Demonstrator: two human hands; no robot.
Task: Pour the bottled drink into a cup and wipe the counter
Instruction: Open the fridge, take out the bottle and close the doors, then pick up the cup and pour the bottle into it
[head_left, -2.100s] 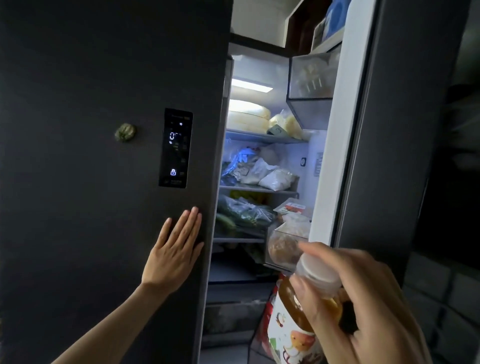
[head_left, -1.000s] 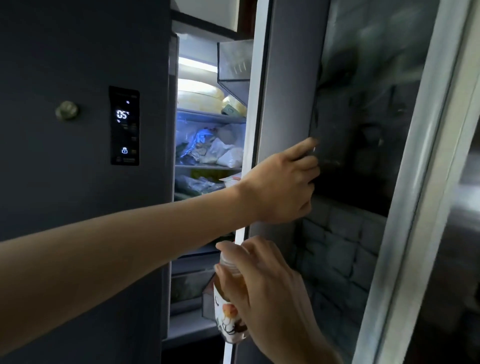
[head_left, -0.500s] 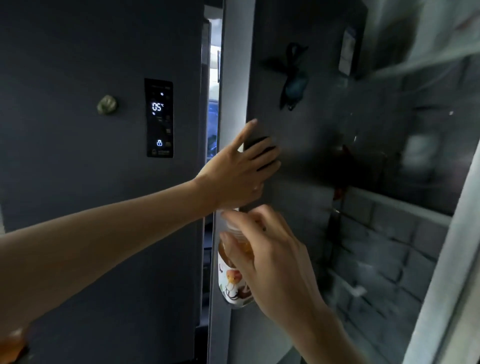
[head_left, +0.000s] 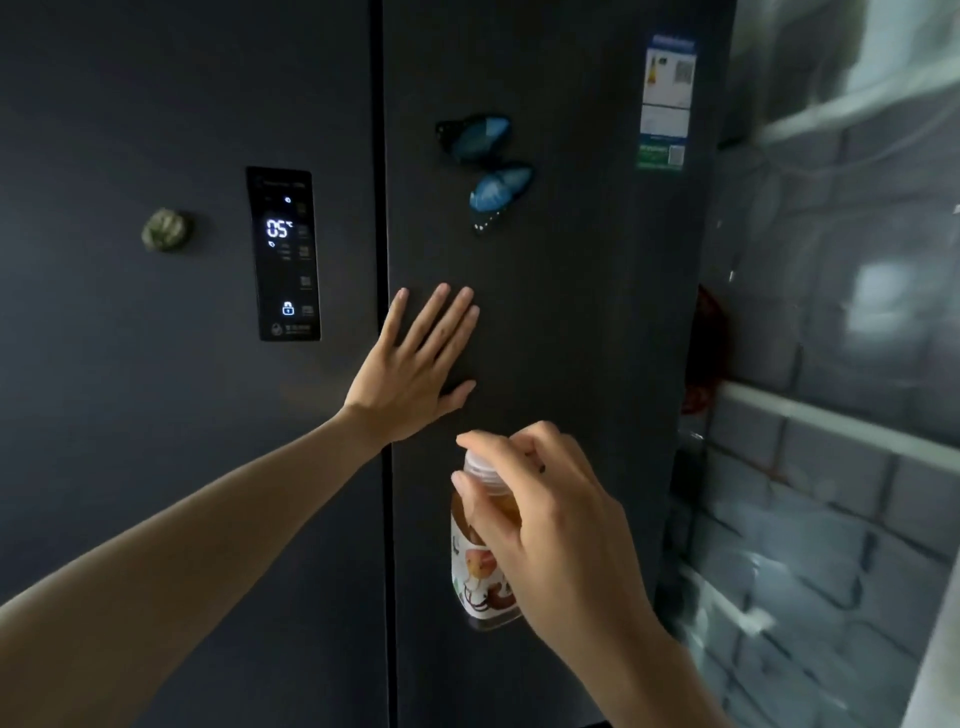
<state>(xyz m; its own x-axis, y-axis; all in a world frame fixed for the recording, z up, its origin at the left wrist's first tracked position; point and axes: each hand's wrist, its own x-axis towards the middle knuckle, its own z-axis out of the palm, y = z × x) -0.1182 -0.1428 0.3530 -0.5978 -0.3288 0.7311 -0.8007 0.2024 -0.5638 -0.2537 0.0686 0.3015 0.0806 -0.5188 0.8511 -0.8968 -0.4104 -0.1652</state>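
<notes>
My right hand (head_left: 550, 525) grips a bottled drink (head_left: 480, 566) by its neck and white cap; the bottle holds amber liquid and has a white label with fruit pictures. It hangs upright in front of the dark fridge's right door (head_left: 571, 312). My left hand (head_left: 415, 364) lies flat on that door with fingers spread, just right of the seam between the two doors. Both doors are shut. No cup or counter is in view.
The left fridge door (head_left: 104, 364) carries a lit control panel (head_left: 284, 254) reading 05 and a round green magnet (head_left: 166, 230). A blue butterfly magnet (head_left: 485, 166) and an energy label (head_left: 666, 101) sit on the right door. A grey tiled wall (head_left: 831, 519) stands at right.
My left hand left the left door, reached across and pushed the right door closed; the lit fridge interior is now hidden. My right hand kept holding the bottle throughout.
</notes>
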